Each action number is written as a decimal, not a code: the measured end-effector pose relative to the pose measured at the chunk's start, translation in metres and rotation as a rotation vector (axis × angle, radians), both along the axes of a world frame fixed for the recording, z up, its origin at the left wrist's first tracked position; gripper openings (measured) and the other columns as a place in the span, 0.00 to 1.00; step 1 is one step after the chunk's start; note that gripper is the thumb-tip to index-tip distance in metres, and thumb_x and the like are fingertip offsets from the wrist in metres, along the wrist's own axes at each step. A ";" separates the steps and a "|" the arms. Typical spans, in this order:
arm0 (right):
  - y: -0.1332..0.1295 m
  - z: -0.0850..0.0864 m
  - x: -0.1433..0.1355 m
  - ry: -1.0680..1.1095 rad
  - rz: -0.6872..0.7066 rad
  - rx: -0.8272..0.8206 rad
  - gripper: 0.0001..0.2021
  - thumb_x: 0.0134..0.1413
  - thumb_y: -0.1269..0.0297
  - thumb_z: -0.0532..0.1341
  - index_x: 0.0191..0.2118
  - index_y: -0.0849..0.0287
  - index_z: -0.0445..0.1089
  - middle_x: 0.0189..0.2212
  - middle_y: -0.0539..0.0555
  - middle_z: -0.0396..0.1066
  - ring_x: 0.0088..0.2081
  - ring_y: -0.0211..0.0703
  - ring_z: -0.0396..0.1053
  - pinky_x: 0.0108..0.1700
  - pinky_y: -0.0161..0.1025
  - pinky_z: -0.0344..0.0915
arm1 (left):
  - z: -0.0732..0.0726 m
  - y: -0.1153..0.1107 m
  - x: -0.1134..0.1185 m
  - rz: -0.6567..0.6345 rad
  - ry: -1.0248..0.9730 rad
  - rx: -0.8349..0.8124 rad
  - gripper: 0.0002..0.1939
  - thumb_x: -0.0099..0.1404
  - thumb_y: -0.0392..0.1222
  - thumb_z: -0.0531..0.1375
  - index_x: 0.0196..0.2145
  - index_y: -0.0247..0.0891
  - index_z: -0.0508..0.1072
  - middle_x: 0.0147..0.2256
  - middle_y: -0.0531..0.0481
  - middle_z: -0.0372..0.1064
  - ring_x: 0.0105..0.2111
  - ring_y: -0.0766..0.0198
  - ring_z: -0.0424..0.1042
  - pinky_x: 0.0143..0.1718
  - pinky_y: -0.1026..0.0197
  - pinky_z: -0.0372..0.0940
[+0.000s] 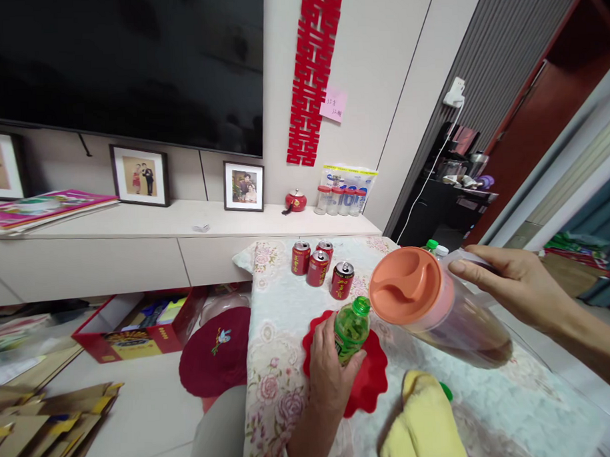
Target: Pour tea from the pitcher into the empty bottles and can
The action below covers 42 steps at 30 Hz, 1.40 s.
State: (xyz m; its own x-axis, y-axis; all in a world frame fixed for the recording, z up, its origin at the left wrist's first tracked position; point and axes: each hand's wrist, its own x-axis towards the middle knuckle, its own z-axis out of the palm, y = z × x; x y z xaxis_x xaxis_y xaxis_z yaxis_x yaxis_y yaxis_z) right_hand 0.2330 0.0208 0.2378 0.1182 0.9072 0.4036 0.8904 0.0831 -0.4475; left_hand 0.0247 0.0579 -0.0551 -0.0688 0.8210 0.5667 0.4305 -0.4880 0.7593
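My left hand is wrapped round a green plastic bottle, which stands uncapped on a red scalloped plate. My right hand grips the handle of a clear pitcher with an orange lid. The pitcher is tilted, its lid toward the bottle's mouth, and brown liquid lies in its lower end. Between lid and bottle I cannot make out any stream. A yellow cloth lies on the table nearby, partly over a small green thing.
Several red drink cans stand at the back of the flowered tablecloth. Behind the pitcher show more bottle tops. A maroon stool and a red box are at the left. Glass jars stand on the white cabinet.
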 end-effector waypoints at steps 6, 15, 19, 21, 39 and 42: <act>0.001 -0.003 0.011 -0.012 0.031 -0.035 0.29 0.53 0.32 0.62 0.28 0.57 0.77 0.26 0.51 0.70 0.32 0.48 0.68 0.33 0.39 0.63 | 0.002 0.000 -0.001 0.001 0.006 0.007 0.35 0.63 0.42 0.68 0.66 0.39 0.63 0.58 0.35 0.71 0.59 0.43 0.72 0.59 0.41 0.70; 0.002 -0.003 0.009 -0.019 0.021 -0.044 0.30 0.52 0.31 0.61 0.28 0.57 0.77 0.26 0.52 0.70 0.31 0.49 0.68 0.33 0.41 0.62 | 0.000 0.001 0.000 -0.027 -0.002 -0.004 0.37 0.61 0.37 0.67 0.65 0.37 0.60 0.59 0.33 0.69 0.60 0.42 0.70 0.60 0.38 0.69; 0.001 0.000 0.002 -0.024 -0.004 -0.043 0.31 0.49 0.29 0.60 0.25 0.57 0.75 0.24 0.52 0.67 0.30 0.48 0.66 0.33 0.42 0.61 | 0.000 0.001 0.000 -0.019 -0.002 0.013 0.37 0.60 0.36 0.67 0.65 0.37 0.60 0.59 0.33 0.69 0.60 0.42 0.70 0.60 0.37 0.69; 0.001 0.001 -0.001 -0.025 -0.008 -0.048 0.31 0.48 0.29 0.60 0.25 0.57 0.75 0.24 0.51 0.67 0.30 0.48 0.66 0.33 0.42 0.61 | 0.000 0.001 0.000 -0.014 0.000 0.019 0.37 0.61 0.36 0.67 0.65 0.38 0.60 0.59 0.33 0.69 0.60 0.42 0.71 0.60 0.38 0.69; 0.001 0.002 0.001 -0.042 -0.011 -0.051 0.34 0.48 0.27 0.59 0.27 0.59 0.77 0.26 0.54 0.71 0.30 0.49 0.67 0.34 0.42 0.62 | -0.002 0.001 -0.001 -0.036 0.021 -0.025 0.38 0.60 0.35 0.69 0.65 0.34 0.60 0.60 0.31 0.68 0.61 0.40 0.69 0.61 0.37 0.69; 0.001 0.002 0.001 -0.039 0.001 -0.050 0.33 0.49 0.27 0.60 0.27 0.58 0.76 0.25 0.53 0.69 0.30 0.48 0.66 0.33 0.41 0.62 | -0.002 0.001 -0.001 -0.030 0.015 -0.015 0.38 0.61 0.36 0.68 0.65 0.34 0.60 0.59 0.31 0.68 0.61 0.41 0.70 0.61 0.37 0.69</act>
State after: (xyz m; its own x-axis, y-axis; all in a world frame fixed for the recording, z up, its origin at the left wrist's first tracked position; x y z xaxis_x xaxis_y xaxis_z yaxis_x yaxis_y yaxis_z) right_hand 0.2337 0.0222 0.2399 0.1028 0.9266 0.3616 0.9071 0.0619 -0.4164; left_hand 0.0237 0.0590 -0.0574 -0.0355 0.8311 0.5550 0.4269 -0.4895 0.7604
